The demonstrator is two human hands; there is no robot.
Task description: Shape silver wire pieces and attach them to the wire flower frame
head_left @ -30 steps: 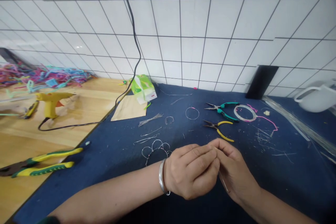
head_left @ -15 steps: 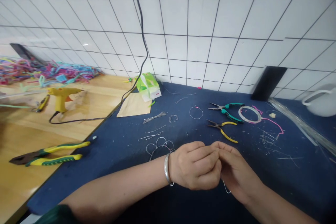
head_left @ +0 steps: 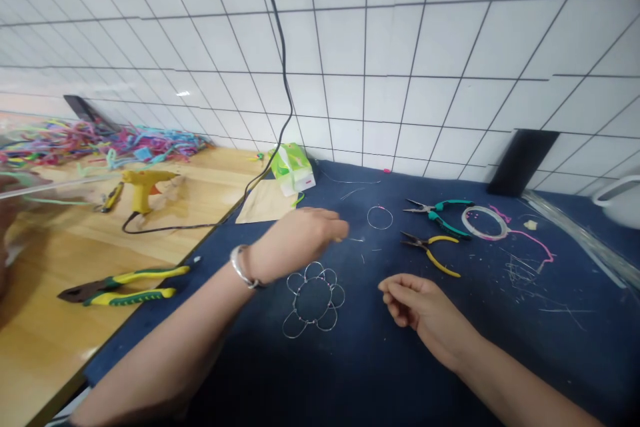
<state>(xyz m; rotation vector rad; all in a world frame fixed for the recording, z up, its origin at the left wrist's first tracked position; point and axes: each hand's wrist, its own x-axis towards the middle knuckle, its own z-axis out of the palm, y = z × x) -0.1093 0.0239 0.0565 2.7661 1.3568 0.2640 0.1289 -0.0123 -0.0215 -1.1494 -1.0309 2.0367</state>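
Note:
My left hand (head_left: 305, 240), with a silver bangle on its wrist, is held over the blue mat, fingers pressed together. A short bit of thin wire (head_left: 356, 239) juts out beyond its fingertips. Just below lies a flower-shaped wire piece (head_left: 313, 321), a beaded ring with several loops around it. To the right, my right hand (head_left: 425, 310) hovers with curled fingers, thumb against the index finger, and nothing visible in it. Past the hands are a thin wire ring (head_left: 380, 227) with a pink bead, yellow-handled pliers (head_left: 431, 251) and teal-handled long-nose pliers (head_left: 440, 210).
A clear round ring (head_left: 484, 223) with pink cord and wire scraps (head_left: 523, 270) lie right. Large pliers (head_left: 125, 285) and a yellow glue gun (head_left: 141, 190) are left, before colourful pipe cleaners (head_left: 150, 141). A black cable (head_left: 284, 67) hangs down the tiled wall. A green packet (head_left: 293, 167) stands behind.
My hands, which were together in front of me, have parted. The left has moved up and left with the wire; the right has drawn slightly down. The whole wire flower is now uncovered.

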